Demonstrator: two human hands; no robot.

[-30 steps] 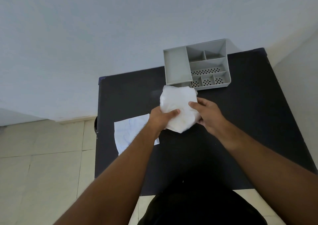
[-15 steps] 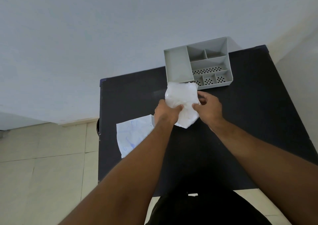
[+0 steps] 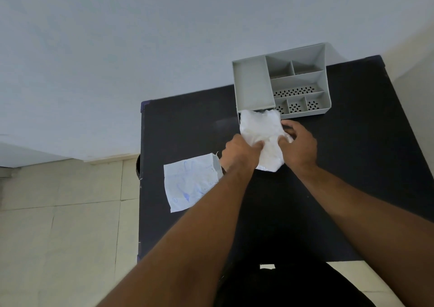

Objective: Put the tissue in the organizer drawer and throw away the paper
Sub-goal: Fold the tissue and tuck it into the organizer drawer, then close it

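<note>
Both my hands hold a crumpled white tissue (image 3: 260, 128) over the black table (image 3: 352, 166). My left hand (image 3: 240, 154) pinches its left side and my right hand (image 3: 299, 146) grips its right side. The tissue's top edge reaches the front of the grey organizer (image 3: 252, 83), where a dark drawer opening shows just under the left tray. A creased sheet of paper (image 3: 190, 182) with blue scribbles lies flat on the table to the left of my left wrist.
The organizer stands at the table's far edge against a pale wall, with several compartments, some perforated. A dark round object (image 3: 138, 168) peeks out beside the table's left edge. Tiled floor lies to the left.
Both hands have carried the tissue away from me toward the organizer's front; its top edge now meets the drawer opening. The paper has stayed in place.
</note>
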